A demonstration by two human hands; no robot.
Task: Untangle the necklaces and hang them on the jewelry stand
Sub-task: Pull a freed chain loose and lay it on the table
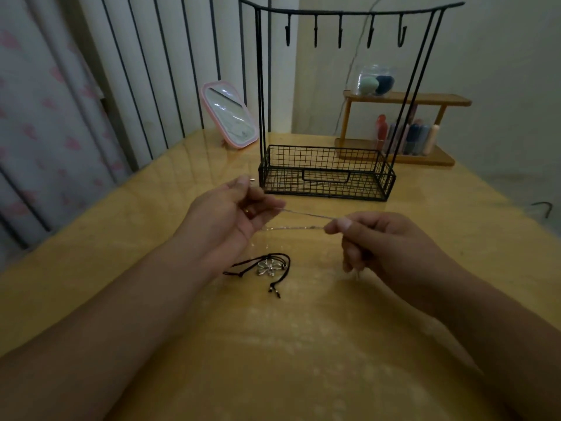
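Above the wooden table [151, 253], the left hand [224, 217] was raised with its fingers curled, pinching one end of a thin silver chain [303, 216]. The chain ran taut to the right hand [382, 244], whose thumb and forefinger pinched the other end while the remaining fingers were curled under. Whether the chain was one necklace or two twisted together could not be told. Below and between the hands, a black cord necklace [267, 265] with a flower pendant lay loosely coiled on the table. Behind them stood the black wire jewelry stand [328, 171], and none of its hooks carried anything. As a judgement, the task was at an early stage: the untangling was under way and all the hanging remained.
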